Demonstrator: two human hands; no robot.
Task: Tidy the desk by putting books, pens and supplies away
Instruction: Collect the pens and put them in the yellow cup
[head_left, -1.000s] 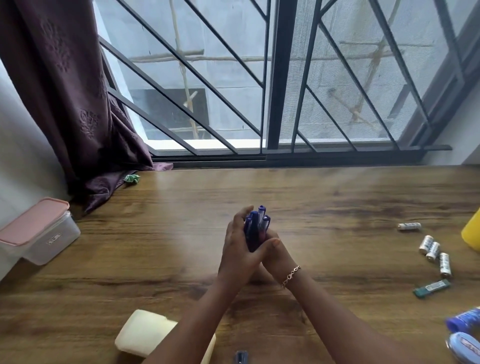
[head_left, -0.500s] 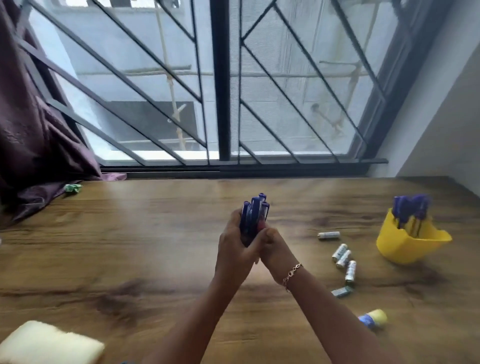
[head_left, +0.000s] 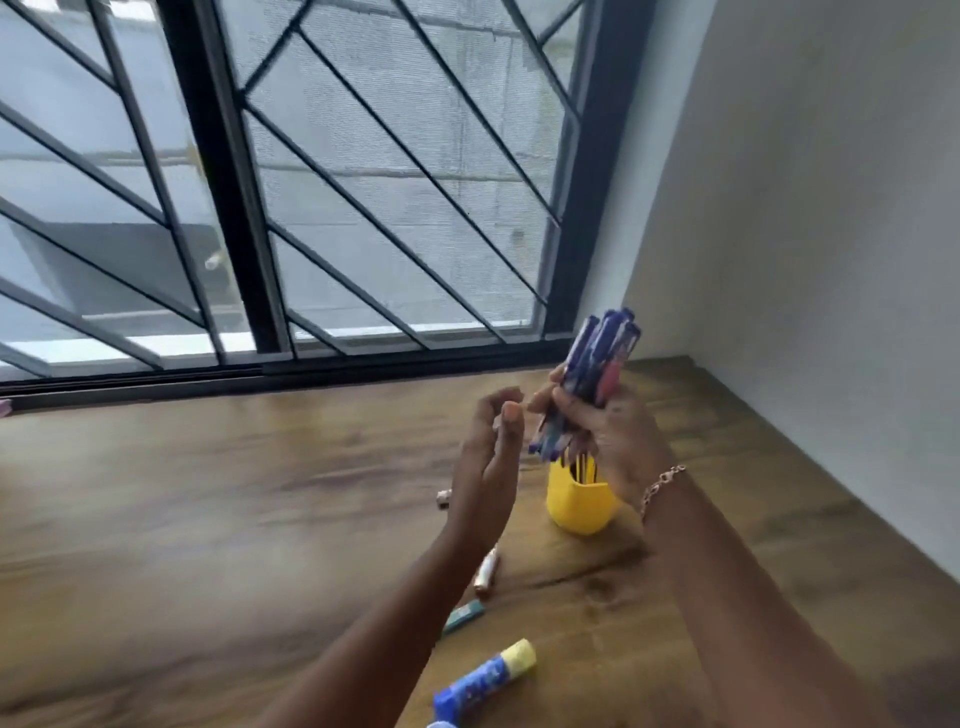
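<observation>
My right hand (head_left: 610, 431) grips a bundle of blue pens (head_left: 597, 364), held upright and tilted right, directly above a yellow pen holder (head_left: 579, 501) on the wooden desk (head_left: 208, 519). The pens' lower tips hang just over the holder's mouth. My left hand (head_left: 488, 467) is open beside the bundle, fingers loosely curled, holding nothing. Thin items stand inside the holder, partly hidden by my right hand.
Small batteries (head_left: 487, 569) and a teal eraser-like piece (head_left: 462, 617) lie near my left forearm. A blue and yellow glue stick (head_left: 485, 678) lies at the front. A white wall (head_left: 805, 234) borders the desk's right side, a barred window (head_left: 311, 182) the back.
The view has swung right. My left hand let go of the pen bundle and opened. My right hand carried the pens over to the yellow holder.
</observation>
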